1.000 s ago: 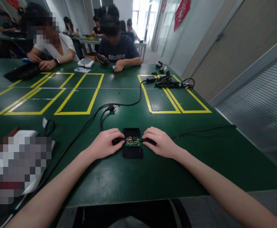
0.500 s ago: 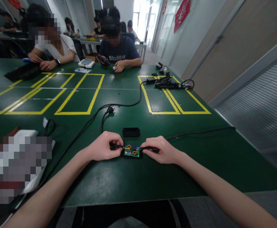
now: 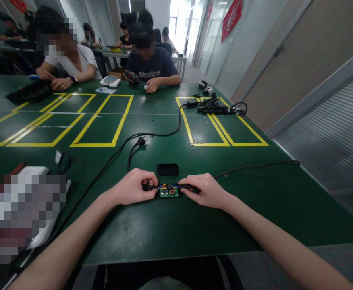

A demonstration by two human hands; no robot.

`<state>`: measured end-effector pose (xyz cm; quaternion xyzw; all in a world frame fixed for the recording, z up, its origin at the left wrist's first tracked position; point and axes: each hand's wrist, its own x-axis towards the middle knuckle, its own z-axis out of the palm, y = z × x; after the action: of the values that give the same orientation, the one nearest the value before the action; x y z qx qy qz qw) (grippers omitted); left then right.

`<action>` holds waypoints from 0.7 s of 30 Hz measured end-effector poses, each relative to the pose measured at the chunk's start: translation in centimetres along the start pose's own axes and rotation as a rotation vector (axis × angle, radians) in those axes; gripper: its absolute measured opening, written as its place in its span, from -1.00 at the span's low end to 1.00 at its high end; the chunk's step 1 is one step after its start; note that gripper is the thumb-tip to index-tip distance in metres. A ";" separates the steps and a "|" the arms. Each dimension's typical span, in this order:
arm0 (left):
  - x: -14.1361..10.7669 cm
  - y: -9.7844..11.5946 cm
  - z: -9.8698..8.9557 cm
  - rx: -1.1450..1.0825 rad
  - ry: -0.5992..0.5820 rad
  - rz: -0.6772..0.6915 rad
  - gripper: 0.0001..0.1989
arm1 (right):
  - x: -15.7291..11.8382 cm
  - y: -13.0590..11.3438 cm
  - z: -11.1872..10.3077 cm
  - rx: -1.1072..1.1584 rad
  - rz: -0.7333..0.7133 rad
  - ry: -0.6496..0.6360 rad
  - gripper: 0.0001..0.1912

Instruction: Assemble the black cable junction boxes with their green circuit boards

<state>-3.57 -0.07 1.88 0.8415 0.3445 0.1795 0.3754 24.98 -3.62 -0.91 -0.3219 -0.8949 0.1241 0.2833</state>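
Between my two hands lies a small green circuit board (image 3: pixel 165 193) with copper coils, seated in or just over a black case half that is mostly hidden. Black cables with thin coloured wires join it at both ends. My left hand (image 3: pixel 137 186) pinches the left cable (image 3: pixel 150 187) close to the board. On the other side, my right hand (image 3: pixel 203 190) pinches the right cable (image 3: pixel 186 186), which trails off to the right. Just beyond the board rests the other black case half (image 3: pixel 168 169), its hollow side up.
A cord with a plug (image 3: pixel 140 141) loops across the green table (image 3: pixel 128 237). Bundled black adapters (image 3: pixel 209 105) lie at the far right, inside yellow tape outlines. A partly blurred white object (image 3: pixel 37 173) stands at left. Two people (image 3: pixel 155 64) work across the table.
The board sits slightly higher in view and looks lower within the black case half, whose front rim shows less. Both hands keep their pinch on the cables.
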 end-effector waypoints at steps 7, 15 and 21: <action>-0.1 -0.3 0.2 0.061 0.048 0.037 -0.91 | -0.1 0.3 0.1 -0.038 0.021 0.022 -0.88; 0.0 -0.3 0.6 0.176 0.098 0.072 -0.86 | 0.2 0.2 0.1 -0.027 0.036 0.044 -0.91; 0.0 -0.6 0.8 0.199 0.111 0.184 -0.85 | 0.1 0.4 -0.1 -0.013 0.002 -0.023 -0.82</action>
<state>-3.36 -0.21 0.90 0.8914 0.3023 0.2242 0.2524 25.21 -3.22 -0.92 -0.3230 -0.8985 0.1222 0.2708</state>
